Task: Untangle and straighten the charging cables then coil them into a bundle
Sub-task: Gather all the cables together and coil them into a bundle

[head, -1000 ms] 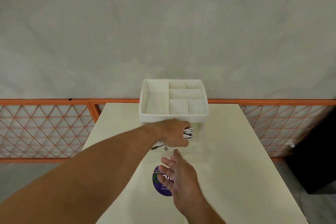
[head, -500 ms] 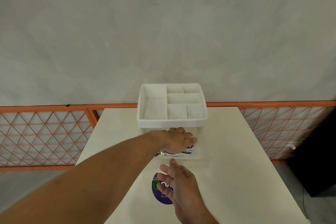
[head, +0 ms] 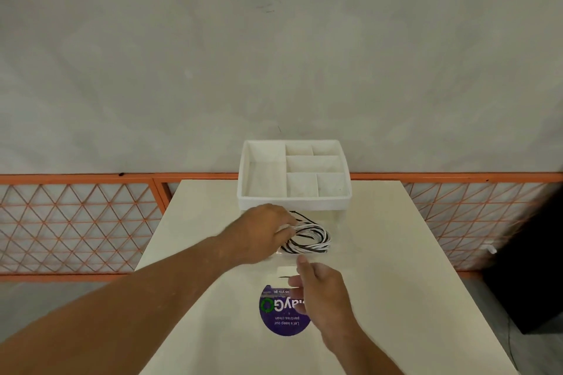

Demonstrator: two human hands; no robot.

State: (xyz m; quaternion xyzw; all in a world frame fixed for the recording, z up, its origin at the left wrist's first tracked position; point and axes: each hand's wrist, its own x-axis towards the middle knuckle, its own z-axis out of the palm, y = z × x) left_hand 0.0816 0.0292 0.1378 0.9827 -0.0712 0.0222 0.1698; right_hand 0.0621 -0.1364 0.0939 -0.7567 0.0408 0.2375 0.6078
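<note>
- A person stands at a cream table and looks down at two bare hands.
- A white box sits at the far end of the table. Its top is split into small parts.
- Under the white top there is a clear drawer, and it is pulled out toward the person.
- The cables lie in the clear drawer. They are black and white and they are wound in a loose ring.
- The left hand reaches into the drawer from the left. Its fingers curl around the left side of the cable ring and touch it. How tight the hold is cannot be told, because the hand is a bit blurry.
- The right hand is nearer to the person, just in front of the drawer. Its fingers are loose and a little spread, and it holds nothing. One finger points toward the drawer's front edge.
- A round purple sticker with white letters lies on the table. The right hand covers part of it.
- An orange fence with a crisscross net runs behind the table, and a grey wall rises above it.
</note>
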